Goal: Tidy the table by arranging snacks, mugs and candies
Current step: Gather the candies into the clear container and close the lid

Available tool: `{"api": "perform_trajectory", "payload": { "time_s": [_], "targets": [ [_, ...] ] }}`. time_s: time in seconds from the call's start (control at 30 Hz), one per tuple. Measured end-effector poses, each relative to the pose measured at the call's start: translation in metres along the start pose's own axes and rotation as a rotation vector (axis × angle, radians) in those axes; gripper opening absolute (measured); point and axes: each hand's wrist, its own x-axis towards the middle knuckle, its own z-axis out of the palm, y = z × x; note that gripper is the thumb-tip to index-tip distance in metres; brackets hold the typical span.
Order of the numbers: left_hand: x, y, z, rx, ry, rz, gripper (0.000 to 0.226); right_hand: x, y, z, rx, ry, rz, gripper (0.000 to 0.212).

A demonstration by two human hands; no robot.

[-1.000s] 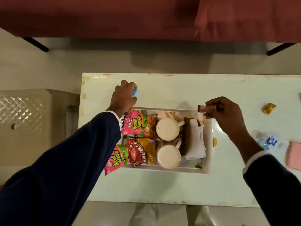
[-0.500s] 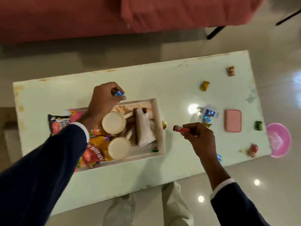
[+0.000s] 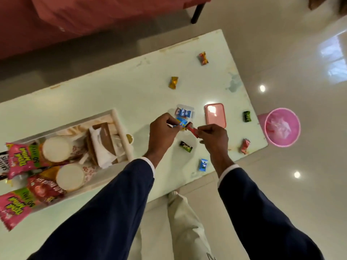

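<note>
Head view: our left hand (image 3: 163,129) pinches a blue candy (image 3: 180,123), our right hand (image 3: 214,136) a red candy (image 3: 193,130); light, crinkly, slippery wrappers, best gripped mid-body.

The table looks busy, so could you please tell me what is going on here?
A person is tidying candies. The left hand pinches a blue candy and the right hand pinches a red candy, both held over a small clear box that already holds blue candies; its pink lid lies beside it. Several wrapped candies lie loose on the table. The tray to the left holds snack packets, two mugs and napkins.
</note>
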Motion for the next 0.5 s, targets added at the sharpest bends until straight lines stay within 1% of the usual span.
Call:
{"api": "perform_trajectory", "payload": {
  "time_s": [0.1, 0.17, 0.23, 0.3, 0.37, 0.43, 0.47, 0.5],
  "targets": [
    [0.007, 0.002, 0.017, 0.042, 0.082, -0.04, 0.018, 0.013, -0.004, 0.005, 0.079, -0.106, -0.038, 0.008],
    [0.008, 0.003, 0.022, 0.122, 0.088, -0.007, 0.013, 0.018, -0.003, 0.001, 0.053, -0.159, -0.047, 0.006],
    [0.002, 0.003, 0.022, 0.224, 0.076, 0.046, 0.009, 0.02, 0.008, -0.012, 0.013, -0.14, -0.037, 0.005],
    [-0.011, -0.002, 0.021, 0.297, 0.06, 0.094, 0.011, 0.019, 0.028, -0.031, -0.013, -0.106, 0.003, 0.005],
    [-0.025, -0.009, 0.022, 0.355, 0.008, 0.131, 0.015, 0.015, 0.052, -0.052, -0.091, -0.092, 0.023, 0.004],
    [-0.038, -0.021, 0.026, 0.471, -0.093, 0.21, 0.019, 0.008, 0.077, -0.066, -0.2, -0.104, 0.001, 0.004],
    [-0.043, -0.026, 0.029, 0.55, -0.157, 0.263, 0.024, 0.004, 0.088, -0.071, -0.257, -0.119, -0.021, 0.006],
    [-0.046, -0.03, 0.032, 0.641, -0.223, 0.312, 0.031, -0.001, 0.096, -0.072, -0.33, -0.137, -0.045, 0.013]
  ]
}}
